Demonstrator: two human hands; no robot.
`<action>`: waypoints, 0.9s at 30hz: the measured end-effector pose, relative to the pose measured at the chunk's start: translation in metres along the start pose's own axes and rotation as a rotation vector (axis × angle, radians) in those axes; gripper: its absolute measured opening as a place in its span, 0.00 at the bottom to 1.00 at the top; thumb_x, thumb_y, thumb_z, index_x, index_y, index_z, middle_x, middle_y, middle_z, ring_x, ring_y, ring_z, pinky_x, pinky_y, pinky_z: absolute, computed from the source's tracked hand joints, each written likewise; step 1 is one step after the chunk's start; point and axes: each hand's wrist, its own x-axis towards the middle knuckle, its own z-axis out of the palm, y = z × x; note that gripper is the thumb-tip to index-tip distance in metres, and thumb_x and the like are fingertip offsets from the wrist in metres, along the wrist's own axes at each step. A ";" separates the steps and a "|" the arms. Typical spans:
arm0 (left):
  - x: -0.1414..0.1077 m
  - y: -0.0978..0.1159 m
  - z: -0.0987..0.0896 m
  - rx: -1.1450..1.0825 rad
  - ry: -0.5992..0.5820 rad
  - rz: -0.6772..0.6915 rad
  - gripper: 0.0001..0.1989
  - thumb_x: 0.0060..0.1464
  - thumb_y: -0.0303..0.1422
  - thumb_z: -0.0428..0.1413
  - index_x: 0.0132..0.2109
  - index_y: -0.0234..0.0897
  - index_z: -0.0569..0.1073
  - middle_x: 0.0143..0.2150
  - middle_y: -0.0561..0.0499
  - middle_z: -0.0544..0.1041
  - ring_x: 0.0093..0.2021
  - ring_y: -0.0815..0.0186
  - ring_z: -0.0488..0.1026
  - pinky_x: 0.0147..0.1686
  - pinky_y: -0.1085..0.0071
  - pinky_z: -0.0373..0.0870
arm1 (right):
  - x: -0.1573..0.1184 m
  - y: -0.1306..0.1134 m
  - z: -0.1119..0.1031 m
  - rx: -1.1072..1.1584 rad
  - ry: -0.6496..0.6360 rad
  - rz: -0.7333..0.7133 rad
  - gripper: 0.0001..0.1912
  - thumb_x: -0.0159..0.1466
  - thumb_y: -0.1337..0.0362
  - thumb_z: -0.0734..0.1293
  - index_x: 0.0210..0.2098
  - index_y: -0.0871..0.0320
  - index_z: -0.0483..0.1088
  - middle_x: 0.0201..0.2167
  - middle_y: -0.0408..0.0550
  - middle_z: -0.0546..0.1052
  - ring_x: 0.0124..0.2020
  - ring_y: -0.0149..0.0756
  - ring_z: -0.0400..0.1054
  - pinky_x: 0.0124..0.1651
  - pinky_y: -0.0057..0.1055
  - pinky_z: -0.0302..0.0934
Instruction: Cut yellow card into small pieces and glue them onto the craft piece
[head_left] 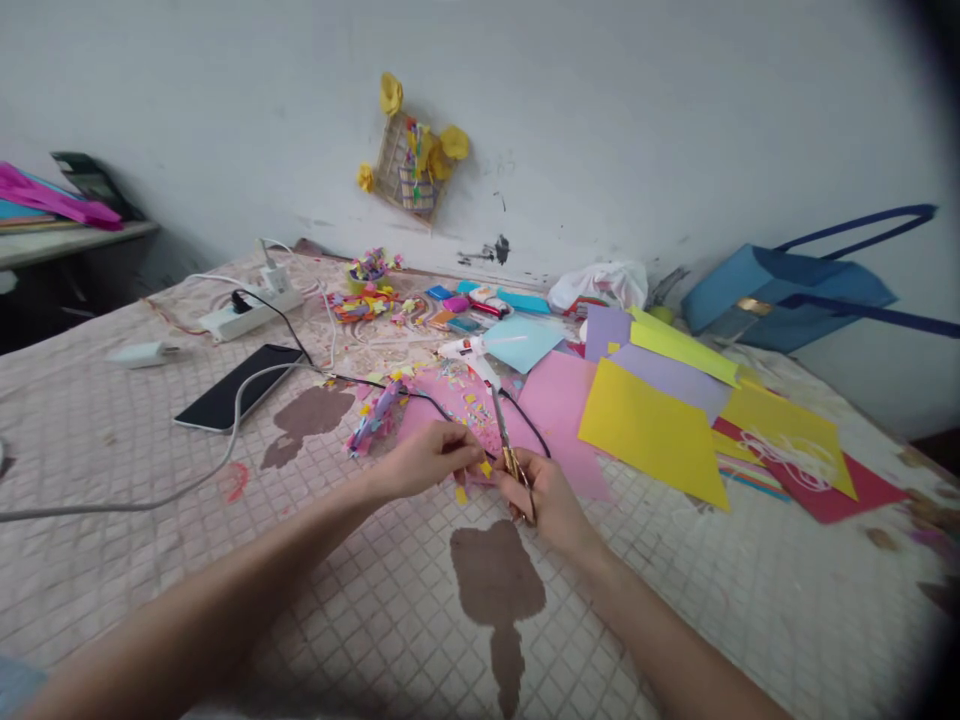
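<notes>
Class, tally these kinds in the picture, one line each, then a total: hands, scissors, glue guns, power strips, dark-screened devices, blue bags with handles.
Hands: 2 (left hand, right hand)
Scissors: 1
Glue gun: 1
Power strip: 1
Dark-screened device: 1
Blue bag: 1
Total: 7
</notes>
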 end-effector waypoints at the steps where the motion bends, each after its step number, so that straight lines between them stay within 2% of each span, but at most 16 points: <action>1: 0.001 0.000 -0.002 0.010 0.048 0.003 0.12 0.54 0.37 0.49 0.33 0.31 0.70 0.27 0.50 0.72 0.24 0.73 0.68 0.21 0.78 0.62 | 0.000 0.000 -0.001 0.005 0.015 -0.005 0.06 0.53 0.62 0.63 0.26 0.59 0.63 0.12 0.34 0.59 0.13 0.23 0.52 0.15 0.21 0.44; 3: 0.004 0.001 -0.007 0.032 0.136 0.003 0.13 0.54 0.38 0.48 0.32 0.31 0.69 0.27 0.49 0.73 0.25 0.72 0.69 0.19 0.79 0.61 | 0.002 -0.001 -0.002 0.016 0.036 -0.027 0.06 0.53 0.62 0.63 0.27 0.59 0.63 0.13 0.34 0.59 0.13 0.23 0.52 0.15 0.21 0.45; 5: 0.007 0.003 -0.010 0.046 0.169 -0.001 0.14 0.54 0.39 0.48 0.30 0.31 0.69 0.27 0.49 0.73 0.25 0.72 0.69 0.19 0.78 0.62 | 0.005 -0.001 -0.004 0.023 0.043 -0.035 0.05 0.53 0.63 0.62 0.27 0.59 0.63 0.13 0.34 0.59 0.13 0.23 0.52 0.15 0.21 0.45; 10: 0.014 0.008 -0.005 0.011 0.097 -0.019 0.10 0.48 0.35 0.54 0.32 0.30 0.70 0.26 0.50 0.73 0.24 0.72 0.69 0.25 0.75 0.67 | 0.012 -0.006 -0.009 -0.030 0.020 -0.039 0.06 0.52 0.63 0.62 0.25 0.59 0.62 0.12 0.34 0.59 0.13 0.23 0.53 0.15 0.21 0.46; 14: 0.021 0.008 0.003 -0.031 0.092 -0.060 0.06 0.47 0.31 0.54 0.29 0.30 0.69 0.23 0.52 0.72 0.23 0.72 0.68 0.25 0.74 0.68 | 0.016 -0.008 -0.013 -0.035 0.022 -0.075 0.07 0.54 0.61 0.63 0.25 0.59 0.62 0.12 0.34 0.59 0.13 0.23 0.51 0.15 0.21 0.44; 18: 0.025 0.007 0.004 -0.093 0.069 -0.091 0.06 0.47 0.31 0.54 0.29 0.30 0.69 0.23 0.52 0.72 0.23 0.72 0.69 0.25 0.74 0.68 | 0.016 -0.005 -0.015 -0.004 0.028 -0.088 0.10 0.56 0.59 0.63 0.24 0.59 0.61 0.13 0.34 0.59 0.13 0.23 0.50 0.16 0.21 0.44; 20: 0.024 0.007 0.003 -0.071 0.141 -0.065 0.06 0.48 0.32 0.53 0.29 0.31 0.68 0.24 0.51 0.72 0.24 0.72 0.69 0.26 0.74 0.68 | 0.015 -0.003 -0.015 0.027 0.033 -0.071 0.12 0.56 0.57 0.63 0.24 0.59 0.61 0.13 0.34 0.58 0.14 0.23 0.51 0.16 0.22 0.43; 23: 0.020 0.006 0.002 0.073 0.350 0.037 0.06 0.48 0.31 0.53 0.30 0.32 0.69 0.25 0.52 0.72 0.25 0.71 0.69 0.26 0.75 0.66 | 0.015 -0.001 -0.014 0.074 0.050 -0.053 0.14 0.57 0.55 0.63 0.24 0.58 0.60 0.13 0.34 0.57 0.14 0.24 0.51 0.17 0.22 0.43; 24: 0.019 0.005 0.002 0.097 0.376 0.060 0.06 0.49 0.32 0.53 0.30 0.32 0.69 0.25 0.52 0.72 0.26 0.71 0.69 0.26 0.75 0.65 | 0.015 -0.001 -0.014 0.083 0.055 -0.055 0.14 0.57 0.55 0.63 0.24 0.58 0.60 0.13 0.34 0.57 0.14 0.24 0.52 0.17 0.22 0.44; 27: 0.016 0.001 0.003 0.037 0.300 0.060 0.07 0.50 0.32 0.52 0.30 0.32 0.69 0.25 0.52 0.72 0.25 0.71 0.69 0.26 0.75 0.66 | 0.016 0.000 -0.013 0.081 0.048 -0.078 0.12 0.57 0.56 0.63 0.25 0.59 0.63 0.14 0.34 0.58 0.14 0.23 0.51 0.17 0.22 0.45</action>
